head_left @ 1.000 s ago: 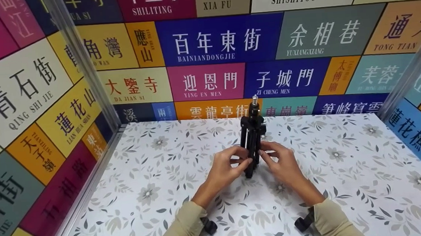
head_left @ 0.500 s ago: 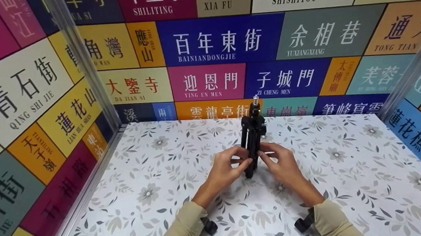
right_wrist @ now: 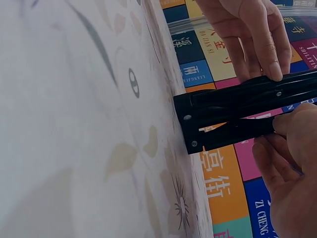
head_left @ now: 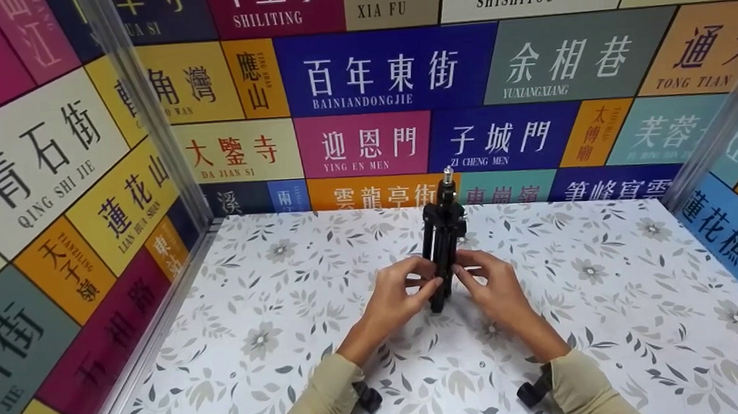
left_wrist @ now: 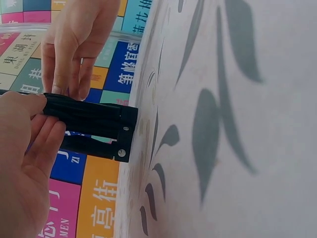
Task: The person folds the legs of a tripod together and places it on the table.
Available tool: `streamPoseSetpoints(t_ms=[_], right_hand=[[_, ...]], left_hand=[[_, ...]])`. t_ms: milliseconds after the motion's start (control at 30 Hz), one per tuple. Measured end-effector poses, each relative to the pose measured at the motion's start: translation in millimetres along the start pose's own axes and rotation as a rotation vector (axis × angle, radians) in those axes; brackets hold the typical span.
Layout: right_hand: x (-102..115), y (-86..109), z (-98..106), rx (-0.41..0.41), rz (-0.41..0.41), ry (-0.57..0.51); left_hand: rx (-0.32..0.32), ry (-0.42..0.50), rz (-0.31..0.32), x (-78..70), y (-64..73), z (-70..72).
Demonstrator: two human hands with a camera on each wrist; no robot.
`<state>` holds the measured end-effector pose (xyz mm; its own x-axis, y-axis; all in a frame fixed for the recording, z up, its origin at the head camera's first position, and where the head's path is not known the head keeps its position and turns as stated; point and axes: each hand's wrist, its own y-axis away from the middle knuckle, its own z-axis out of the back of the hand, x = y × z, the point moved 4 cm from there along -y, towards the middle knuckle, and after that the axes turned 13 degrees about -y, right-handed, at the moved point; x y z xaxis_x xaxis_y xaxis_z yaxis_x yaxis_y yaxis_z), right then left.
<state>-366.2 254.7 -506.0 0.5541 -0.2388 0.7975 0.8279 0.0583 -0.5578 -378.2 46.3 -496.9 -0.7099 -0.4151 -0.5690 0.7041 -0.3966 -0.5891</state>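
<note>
A black folded light stand (head_left: 443,234) with a silver stud on top stands upright on the table, its legs together. The left hand (head_left: 393,296) pinches it low on the left side between thumb and fingers. From the other side, the right hand (head_left: 499,289) pinches a leg at about the same height. In the left wrist view the foot end of the light stand (left_wrist: 94,114) meets the tabletop. The right wrist view has the right thumb and fingers around one leg of the light stand (right_wrist: 228,101), while the left thumb presses on another.
A white table (head_left: 205,368) with a grey floral print lies beneath the hands. Panels (head_left: 385,69) of coloured signs rise behind and at both sides, joined by metal corner posts (head_left: 152,118). A black device (head_left: 369,397) is strapped at each wrist.
</note>
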Motion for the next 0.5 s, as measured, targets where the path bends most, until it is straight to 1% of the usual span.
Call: streamPoseSetpoints(t_ms=[200,333,400,500], right_hand=[[1.6,1.8,-0.9,0.008,-0.009,0.003],[-0.7,1.9,0.4,0.023,-0.04,-0.001],[-2.6,1.1,1.0,0.042,-0.065,-0.005],[-7.0,0.6,1.1,0.105,-0.119,0.0]], left_hand=[[0.0,-0.009,-0.001,-0.6,2.4,0.2],[0.012,0.001,0.006,-1.2,1.5,-0.2],[0.017,0.005,0.01,-1.5,0.5,0.4],[0.024,0.0,0.004,-2.6,-1.5,1.5]])
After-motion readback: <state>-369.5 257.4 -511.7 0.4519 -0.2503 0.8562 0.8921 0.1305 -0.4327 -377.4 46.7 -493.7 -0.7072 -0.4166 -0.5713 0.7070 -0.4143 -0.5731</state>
